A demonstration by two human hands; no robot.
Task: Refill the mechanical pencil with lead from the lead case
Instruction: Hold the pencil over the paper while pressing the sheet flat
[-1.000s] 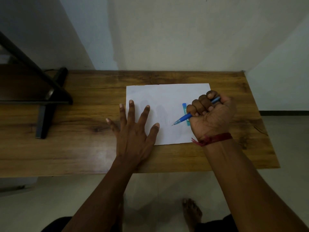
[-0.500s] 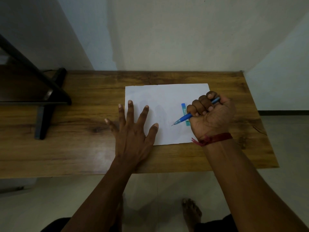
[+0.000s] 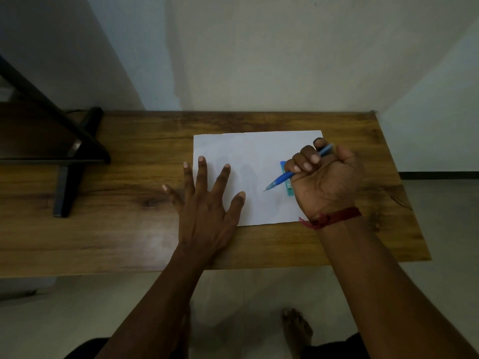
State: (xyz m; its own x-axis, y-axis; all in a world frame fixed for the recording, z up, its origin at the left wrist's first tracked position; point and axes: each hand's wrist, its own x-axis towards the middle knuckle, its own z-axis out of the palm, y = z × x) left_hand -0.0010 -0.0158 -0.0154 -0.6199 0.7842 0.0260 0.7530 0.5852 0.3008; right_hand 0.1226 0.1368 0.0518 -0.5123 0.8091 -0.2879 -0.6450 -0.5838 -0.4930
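Observation:
My right hand (image 3: 324, 180) grips a blue mechanical pencil (image 3: 281, 178) in a fist, its tip pointing down-left just above a white sheet of paper (image 3: 254, 154). The thumb sits at the pencil's top end. A flat teal-blue lead case (image 3: 289, 189) lies on the paper, mostly hidden behind the fist and pencil. My left hand (image 3: 207, 206) lies flat with spread fingers, partly on the paper's left edge and partly on the wooden table (image 3: 129, 229).
A black metal stand (image 3: 70, 161) sits on the table's left part. White walls close the back and right sides. The table's front edge runs just below my wrists, with pale floor and my bare foot (image 3: 296, 330) beneath.

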